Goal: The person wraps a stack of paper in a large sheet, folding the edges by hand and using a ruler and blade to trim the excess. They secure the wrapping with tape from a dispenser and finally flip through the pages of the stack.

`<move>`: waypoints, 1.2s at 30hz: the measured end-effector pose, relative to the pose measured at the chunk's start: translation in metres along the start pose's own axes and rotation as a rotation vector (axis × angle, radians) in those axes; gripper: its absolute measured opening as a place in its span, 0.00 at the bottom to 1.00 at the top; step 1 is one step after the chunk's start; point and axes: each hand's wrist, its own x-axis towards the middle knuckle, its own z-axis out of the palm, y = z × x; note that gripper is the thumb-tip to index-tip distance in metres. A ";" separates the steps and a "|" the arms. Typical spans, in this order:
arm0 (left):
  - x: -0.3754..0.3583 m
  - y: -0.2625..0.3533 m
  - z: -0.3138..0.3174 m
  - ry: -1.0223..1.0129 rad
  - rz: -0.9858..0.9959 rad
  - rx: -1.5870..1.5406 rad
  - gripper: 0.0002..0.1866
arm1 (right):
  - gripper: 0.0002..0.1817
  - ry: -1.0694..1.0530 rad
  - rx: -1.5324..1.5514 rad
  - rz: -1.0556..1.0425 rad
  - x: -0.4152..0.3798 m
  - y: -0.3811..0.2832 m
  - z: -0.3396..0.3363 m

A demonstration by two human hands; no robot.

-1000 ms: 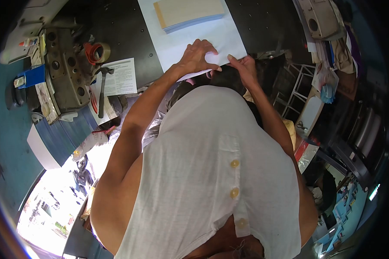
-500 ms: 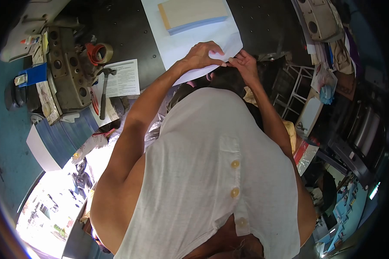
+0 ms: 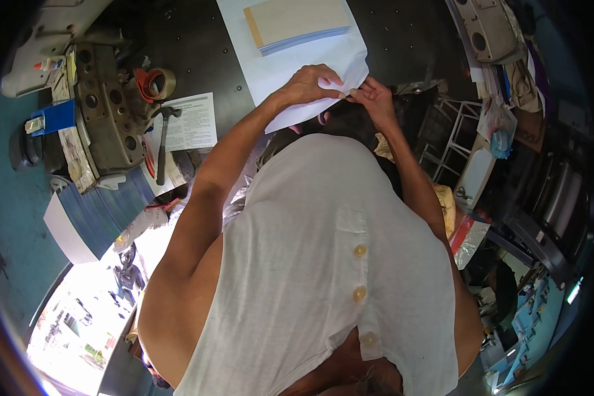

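Pinching the white sheet (image 3: 261, 79) by its near right edge, your right hand (image 3: 377, 100) is closed. Your left hand (image 3: 302, 86), part-open, touches the sheet just left of it. Sheet's long axis: near to far, leaning left. Pad (image 3: 297, 25) lies flat on it, beyond both hands, left one nearer.

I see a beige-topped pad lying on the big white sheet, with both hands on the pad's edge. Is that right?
Not quite. The head view shows the left hand and right hand at the near edge of the white sheet, not on the pad. The pad does lie on the sheet.
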 end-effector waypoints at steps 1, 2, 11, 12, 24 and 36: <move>-0.001 0.000 0.001 0.009 0.000 -0.014 0.19 | 0.27 0.006 0.002 0.005 0.000 0.001 0.000; -0.002 -0.001 0.002 0.017 -0.001 -0.029 0.18 | 0.26 0.013 0.003 0.011 -0.001 0.002 0.000; -0.007 0.057 -0.025 0.362 0.148 0.712 0.04 | 0.39 0.715 -0.843 -0.081 -0.029 0.017 -0.018; -0.003 0.061 -0.029 0.357 0.206 0.826 0.05 | 0.43 0.755 -0.977 -0.258 -0.035 -0.001 -0.009; 0.020 0.104 -0.105 0.289 0.066 0.608 0.14 | 0.06 -0.099 -1.494 -1.048 0.074 -0.157 0.043; 0.048 0.007 -0.222 -0.022 -0.413 0.456 0.24 | 0.04 -0.294 -1.468 -0.675 0.191 -0.183 0.047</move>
